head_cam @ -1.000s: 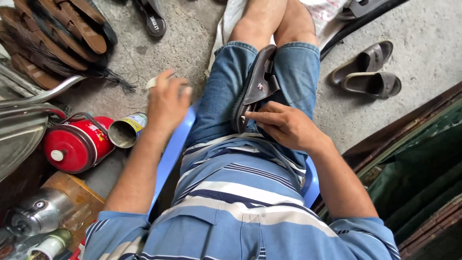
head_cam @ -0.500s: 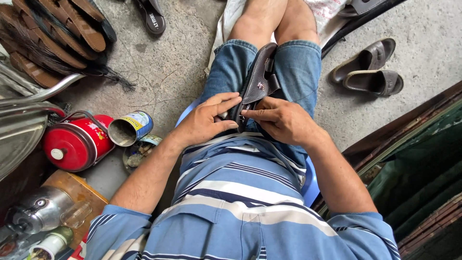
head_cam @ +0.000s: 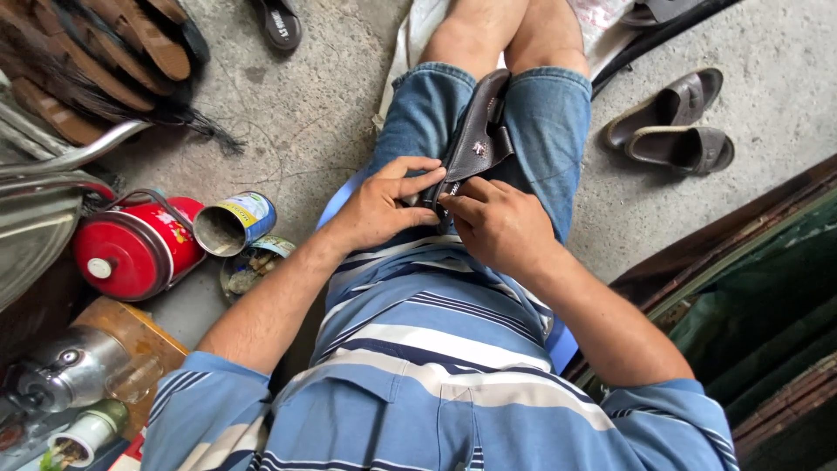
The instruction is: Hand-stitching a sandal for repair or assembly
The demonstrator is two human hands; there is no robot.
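A dark brown sandal (head_cam: 478, 139) lies along my lap between my thighs, sole up, toe pointing away. My left hand (head_cam: 384, 203) grips its near end from the left, fingers curled over the edge. My right hand (head_cam: 499, 225) holds the same end from the right, fingertips pinched on the strap near my left thumb. Both hands meet just above my striped shirt. I sit on a blue stool (head_cam: 336, 196) in denim shorts.
A pair of brown sandals (head_cam: 671, 122) rests on the concrete at the right. To the left stand a red canister (head_cam: 131, 249), an open tin can (head_cam: 231, 222) and a small dish of bits (head_cam: 248, 262). More sandals (head_cam: 113, 44) are piled at top left.
My left hand came back from the tin can at the left and closed on the sandal's near end. My right hand stayed on the sandal.
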